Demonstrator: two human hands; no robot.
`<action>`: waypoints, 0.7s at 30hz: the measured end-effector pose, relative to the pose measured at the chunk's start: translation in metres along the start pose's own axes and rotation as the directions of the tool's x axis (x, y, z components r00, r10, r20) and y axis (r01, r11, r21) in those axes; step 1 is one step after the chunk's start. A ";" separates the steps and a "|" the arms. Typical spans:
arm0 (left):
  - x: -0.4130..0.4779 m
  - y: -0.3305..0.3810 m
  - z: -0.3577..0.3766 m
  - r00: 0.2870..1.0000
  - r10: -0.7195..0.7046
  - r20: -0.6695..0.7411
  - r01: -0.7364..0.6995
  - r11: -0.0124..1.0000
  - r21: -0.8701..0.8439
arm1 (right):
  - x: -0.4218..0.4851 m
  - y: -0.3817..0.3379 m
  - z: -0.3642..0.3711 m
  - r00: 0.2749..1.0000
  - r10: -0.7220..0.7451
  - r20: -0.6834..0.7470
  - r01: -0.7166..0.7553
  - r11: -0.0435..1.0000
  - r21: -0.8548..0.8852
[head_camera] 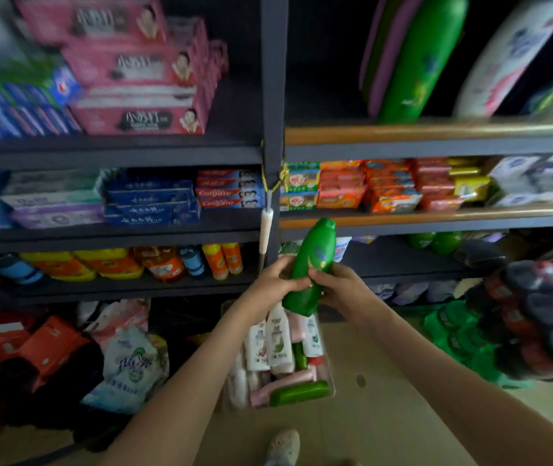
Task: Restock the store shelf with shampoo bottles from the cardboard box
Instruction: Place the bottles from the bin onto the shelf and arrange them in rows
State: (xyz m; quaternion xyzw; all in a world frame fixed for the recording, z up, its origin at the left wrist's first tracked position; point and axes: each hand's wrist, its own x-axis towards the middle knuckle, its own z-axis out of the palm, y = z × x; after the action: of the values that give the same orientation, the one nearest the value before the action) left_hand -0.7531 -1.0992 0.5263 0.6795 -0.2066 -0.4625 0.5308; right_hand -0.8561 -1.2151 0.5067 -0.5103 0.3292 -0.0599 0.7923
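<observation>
Green shampoo bottle [312,264]: one unit, held in the air at centre, above the near box and in front of the shelving. It is tilted, with the flip cap up and leaning to the right and the base down toward the left. The label faces the camera, but its print is too blurred to read.

Left hand [275,280]: grips the bottle's lower half from the left, fingers curled round its body.

Right hand [339,287]: grips the same lower half from the right, thumb on the front. The two hands sit close together, fingertips almost meeting across the bottle.

Cardboard box [379,358]: on the floor, near centre, with a broad flap lying open to the right. Contents:
- white bottles [280,341], standing or leaning at the far end
- pink bottles [288,381], lying down
- second green bottle [302,391], lying on its side at the near end

Shelving, with a dark upright post [273,95] at centre:
- top left: pink cartons [140,116], stacked
- top right: large green bottle [419,62], beside pale packs
- second level left: blue cartons [150,203] and Colgate toothpaste boxes [229,193]
- second level right: orange soap packs [386,193]
- third level left: yellow and orange bottles [83,264]
- third level right: green bottles [436,242], far back
- on the post: yellow cord [277,178], tied, with a white object [266,230] hanging below it

Floor, left: refill pouches [130,361]. Floor, right: green packs [460,334]. Near edge: one light shoe [283,445].
</observation>
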 end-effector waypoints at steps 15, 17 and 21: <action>-0.027 0.196 0.162 0.397 0.912 -0.102 -0.697 0.371 0.614 | -0.137 -0.214 -0.105 0.618 -0.781 0.087 0.751 0.554 -0.360; -0.033 0.222 0.178 0.318 0.943 -0.100 -0.718 0.308 0.624 | -0.150 -0.237 -0.115 0.555 -0.825 0.103 0.804 0.501 -0.321; -0.043 0.268 0.198 0.313 0.946 -0.082 -0.703 0.289 0.650 | -0.164 -0.278 -0.131 0.482 -0.867 0.128 0.860 0.440 -0.257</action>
State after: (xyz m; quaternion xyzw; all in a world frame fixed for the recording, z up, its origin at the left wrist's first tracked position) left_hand -0.8855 -1.2649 0.7873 0.6567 -0.5188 0.1428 0.5284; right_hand -0.9926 -1.3762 0.7839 -0.7145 0.0371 -0.4120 0.5642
